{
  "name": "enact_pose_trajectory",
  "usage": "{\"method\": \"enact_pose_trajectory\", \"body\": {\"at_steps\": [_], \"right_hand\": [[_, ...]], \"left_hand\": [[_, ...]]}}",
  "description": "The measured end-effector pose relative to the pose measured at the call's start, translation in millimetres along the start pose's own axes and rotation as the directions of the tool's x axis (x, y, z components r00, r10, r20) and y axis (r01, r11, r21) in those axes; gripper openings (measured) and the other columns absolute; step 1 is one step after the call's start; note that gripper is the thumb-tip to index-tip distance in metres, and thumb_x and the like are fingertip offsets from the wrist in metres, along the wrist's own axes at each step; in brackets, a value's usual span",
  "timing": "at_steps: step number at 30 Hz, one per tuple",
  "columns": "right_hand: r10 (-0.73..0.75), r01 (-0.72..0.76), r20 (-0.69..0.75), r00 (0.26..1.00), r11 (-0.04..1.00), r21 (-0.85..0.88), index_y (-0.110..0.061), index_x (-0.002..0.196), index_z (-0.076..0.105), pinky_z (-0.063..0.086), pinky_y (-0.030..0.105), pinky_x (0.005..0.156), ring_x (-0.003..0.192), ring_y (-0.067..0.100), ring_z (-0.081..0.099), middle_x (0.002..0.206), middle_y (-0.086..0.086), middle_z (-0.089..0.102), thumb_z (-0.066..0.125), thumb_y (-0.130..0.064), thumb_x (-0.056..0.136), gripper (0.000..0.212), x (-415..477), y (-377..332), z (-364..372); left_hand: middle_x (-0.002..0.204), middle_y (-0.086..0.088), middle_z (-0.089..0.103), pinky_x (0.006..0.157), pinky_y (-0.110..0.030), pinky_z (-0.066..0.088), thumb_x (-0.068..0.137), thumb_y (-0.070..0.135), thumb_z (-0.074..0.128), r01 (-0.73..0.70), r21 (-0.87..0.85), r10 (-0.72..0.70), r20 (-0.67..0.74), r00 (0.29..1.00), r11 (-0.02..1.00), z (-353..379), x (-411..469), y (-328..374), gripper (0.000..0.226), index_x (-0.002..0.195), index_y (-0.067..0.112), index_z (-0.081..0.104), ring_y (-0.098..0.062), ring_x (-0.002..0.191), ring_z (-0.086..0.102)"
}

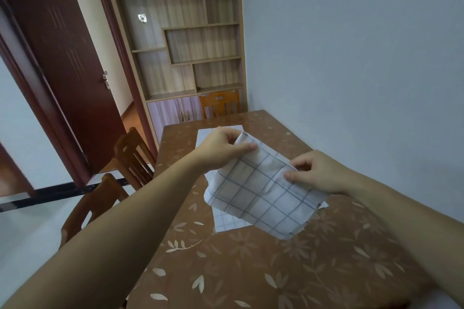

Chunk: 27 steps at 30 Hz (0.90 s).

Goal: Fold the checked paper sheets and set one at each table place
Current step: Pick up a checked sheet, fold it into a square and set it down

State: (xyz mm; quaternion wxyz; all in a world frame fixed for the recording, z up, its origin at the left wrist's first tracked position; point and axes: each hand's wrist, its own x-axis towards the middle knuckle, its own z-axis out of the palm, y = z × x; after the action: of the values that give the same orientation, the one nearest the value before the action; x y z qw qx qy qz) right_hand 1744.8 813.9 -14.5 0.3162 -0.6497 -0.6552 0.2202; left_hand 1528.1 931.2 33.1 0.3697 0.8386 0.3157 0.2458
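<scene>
A white sheet with a grey check pattern (261, 198) hangs in the air above the table, doubled over along its upper edge. My left hand (221, 148) pinches its far corner between thumb and fingers. My right hand (319, 173) pinches the near upper corner. Under it another checked sheet (228, 223) lies flat on the brown flowered table (251, 271), mostly covered by the held one. A further white sheet (206, 134) lies flat toward the far end of the table, partly behind my left hand.
Two wooden chairs (130, 155) stand along the table's left side and a third chair (221, 105) at its far end. The table's right side runs along a pale wall. A shelf unit and an open dark door stand behind.
</scene>
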Motion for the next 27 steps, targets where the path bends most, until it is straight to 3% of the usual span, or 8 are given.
{"method": "enact_pose_trajectory", "body": {"at_steps": [2, 5, 8, 13, 17, 20, 23, 27], "right_hand": [[-0.032, 0.031, -0.058, 0.998, 0.999, -0.013, -0.020, 0.078, 0.072, 0.049, 0.039, 0.072, 0.071, 0.015, 0.063, 0.077, 0.002, 0.069, 0.063, -0.028, 0.093, 0.019, 1, -3, -1], [-0.011, 0.021, -0.153, 0.988, 0.998, 0.062, -0.038, 0.094, 0.061, 0.053, 0.033, 0.077, 0.084, 0.008, 0.068, 0.090, -0.009, 0.072, 0.063, -0.033, 0.092, 0.006, -2, 0, -2], [0.066, -0.043, -0.216, 0.974, 0.993, 0.106, -0.045, 0.106, 0.054, 0.051, 0.028, 0.073, 0.080, 0.006, 0.069, 0.086, -0.007, 0.074, 0.068, -0.041, 0.086, 0.025, -9, 8, -4], [0.138, -0.048, -0.323, 0.936, 0.961, 0.272, -0.019, 0.072, 0.076, 0.044, 0.020, 0.062, 0.059, 0.001, 0.062, 0.062, -0.011, 0.069, 0.076, -0.024, 0.083, 0.012, -19, 14, -16], [0.222, -0.018, -0.413, 0.883, 0.896, 0.444, -0.019, 0.068, 0.074, 0.046, 0.023, 0.067, 0.062, -0.001, 0.064, 0.064, -0.011, 0.070, 0.077, -0.011, 0.080, 0.015, -21, 16, -27], [0.214, -0.022, -0.400, 0.891, 0.901, 0.434, -0.020, 0.072, 0.074, 0.050, 0.027, 0.072, 0.071, 0.011, 0.066, 0.075, -0.002, 0.072, 0.077, -0.009, 0.080, 0.014, -22, 8, -35], [0.171, -0.032, -0.350, 0.921, 0.928, 0.371, -0.021, 0.074, 0.075, 0.050, 0.027, 0.069, 0.071, 0.012, 0.066, 0.075, 0.000, 0.073, 0.077, -0.010, 0.080, 0.012, -21, -6, -39], [0.086, -0.009, -0.269, 0.959, 0.961, 0.276, -0.021, 0.080, 0.078, 0.049, 0.014, 0.061, 0.069, 0.003, 0.066, 0.075, -0.005, 0.075, 0.077, -0.013, 0.080, 0.008, -20, -23, -37]], "left_hand": [[0.096, -0.018, 0.070, 0.080, -0.036, 0.057, 0.091, 0.035, 0.066, 0.006, -0.026, -0.007, -0.049, 0.999, 1.000, 2, 3, -2, 0.034, 0.096, 0.002, 0.072, -0.019, 0.086, 0.069], [0.085, -0.002, 0.071, 0.066, -0.020, 0.056, 0.094, 0.031, 0.063, -0.001, -0.128, -0.015, -0.119, 0.993, 0.992, 2, 3, -1, 0.024, 0.091, 0.010, 0.073, -0.004, 0.073, 0.067], [0.089, -0.001, 0.071, 0.074, -0.028, 0.058, 0.094, 0.031, 0.063, -0.019, -0.189, -0.022, -0.213, 0.977, 0.982, 2, 6, -5, 0.025, 0.096, 0.009, 0.073, -0.012, 0.080, 0.067], [0.087, 0.004, 0.072, 0.073, -0.028, 0.058, 0.092, 0.029, 0.066, -0.009, -0.270, -0.065, -0.263, 0.963, 0.963, 1, 10, -14, 0.011, 0.086, 0.022, 0.072, -0.009, 0.079, 0.069], [0.099, -0.005, 0.071, 0.084, -0.037, 0.059, 0.087, 0.021, 0.072, 0.082, -0.208, -0.101, -0.082, 0.992, 0.975, 0, 13, -26, 0.007, 0.092, 0.016, 0.071, -0.023, 0.098, 0.068], [0.100, -0.004, 0.068, 0.088, -0.039, 0.057, 0.083, 0.022, 0.075, 0.099, 0.092, -0.108, 0.105, 0.989, 0.991, 3, 15, -29, 0.011, 0.092, 0.019, 0.069, -0.023, 0.097, 0.065], [0.105, 0.004, 0.068, 0.091, -0.037, 0.055, 0.084, 0.035, 0.074, 0.004, 0.265, -0.076, 0.261, 0.962, 0.964, 18, 14, -18, 0.018, 0.101, 0.028, 0.068, -0.015, 0.099, 0.064], [0.092, 0.003, 0.070, 0.078, -0.034, 0.052, 0.090, 0.044, 0.065, -0.173, 0.193, 0.109, 0.303, 0.947, 0.966, 47, 9, 13, 0.018, 0.097, 0.028, 0.071, -0.015, 0.085, 0.064]]}}
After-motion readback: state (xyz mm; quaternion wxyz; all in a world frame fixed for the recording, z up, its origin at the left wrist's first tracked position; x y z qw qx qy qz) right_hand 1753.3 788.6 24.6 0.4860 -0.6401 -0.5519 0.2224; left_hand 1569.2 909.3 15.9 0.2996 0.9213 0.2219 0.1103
